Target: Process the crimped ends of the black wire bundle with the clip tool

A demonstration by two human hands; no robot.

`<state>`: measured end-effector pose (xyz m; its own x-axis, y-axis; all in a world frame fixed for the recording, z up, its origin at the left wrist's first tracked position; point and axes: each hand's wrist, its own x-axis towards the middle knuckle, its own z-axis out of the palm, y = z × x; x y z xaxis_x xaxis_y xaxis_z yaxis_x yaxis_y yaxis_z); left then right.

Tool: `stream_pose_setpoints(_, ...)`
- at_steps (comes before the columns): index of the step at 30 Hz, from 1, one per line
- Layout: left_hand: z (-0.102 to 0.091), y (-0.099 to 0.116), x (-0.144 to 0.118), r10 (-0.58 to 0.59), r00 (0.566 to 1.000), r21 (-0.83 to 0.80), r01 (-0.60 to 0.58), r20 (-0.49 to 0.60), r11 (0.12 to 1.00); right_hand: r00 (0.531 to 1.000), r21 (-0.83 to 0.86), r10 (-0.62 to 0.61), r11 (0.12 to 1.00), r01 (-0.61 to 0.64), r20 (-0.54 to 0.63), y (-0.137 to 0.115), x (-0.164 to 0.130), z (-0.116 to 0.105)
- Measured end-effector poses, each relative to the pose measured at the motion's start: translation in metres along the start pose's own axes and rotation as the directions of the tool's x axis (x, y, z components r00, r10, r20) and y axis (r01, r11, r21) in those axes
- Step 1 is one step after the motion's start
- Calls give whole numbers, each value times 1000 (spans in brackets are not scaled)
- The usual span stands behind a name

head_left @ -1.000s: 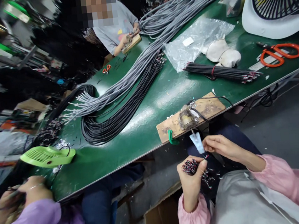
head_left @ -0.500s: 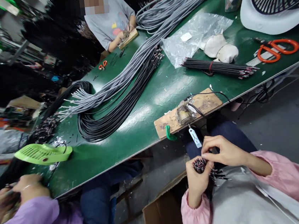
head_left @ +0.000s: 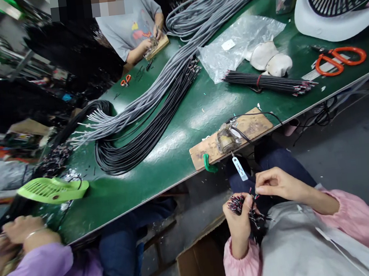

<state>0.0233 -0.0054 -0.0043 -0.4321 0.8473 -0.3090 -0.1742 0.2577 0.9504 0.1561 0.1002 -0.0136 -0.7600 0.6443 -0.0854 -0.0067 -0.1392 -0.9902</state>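
Note:
My left hand is closed around a bundle of thin black cables, whose stripped ends with red, white and dark tips point up. My right hand is just right of it, thumb and forefinger pinched at the fine coloured wires of one cable end by my left thumb. Beyond both hands, at the table edge, a wooden board carries a small motor-like device with a blue-white tag hanging from it. The lower part of the bundle is hidden near my lap.
On the green table lie long grey cables, black cables, a tied black cable bundle and orange-handled scissors. A white fan stands right. Co-workers sit left and across. An open cardboard box is below.
My right hand has drawn slightly right, away from the bundle's top, and coloured wires now show between the hands. My left hand has shifted a little left and tilted the bundle.

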Motion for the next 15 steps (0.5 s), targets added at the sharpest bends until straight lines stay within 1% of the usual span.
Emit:
stream_pose_setpoints(2,-1,-1,0,-6,1000,-17,6,10,1000,998,-49,-28,998,25,-60,-1,-1,1)
stream_pose_setpoints(4,-1,0,-1,-9,1000,-20,10,15,1000,990,-125,-93,989,81,-101,-4,-1,3)
stream_pose_setpoints(7,-1,1,-2,-7,1000,-11,7,23,1000,971,-210,-219,958,196,-92,-10,-3,8)
stream_pose_setpoints(9,0,1,-2,-3,1000,-4,3,29,1000,959,-255,-268,937,237,-96,-13,-3,10)
stream_pose_setpoints(10,0,0,-2,1,1000,3,-1,29,1000,957,-273,-274,932,239,-99,-14,-3,11)
stream_pose_setpoints(12,0,-1,-1,11,1000,17,-11,26,1000,963,-277,-248,937,213,-101,-13,-3,13)
stream_pose_setpoints(15,-2,-3,0,26,999,19,-26,20,999,984,-193,-156,972,136,-91,-7,-2,14)
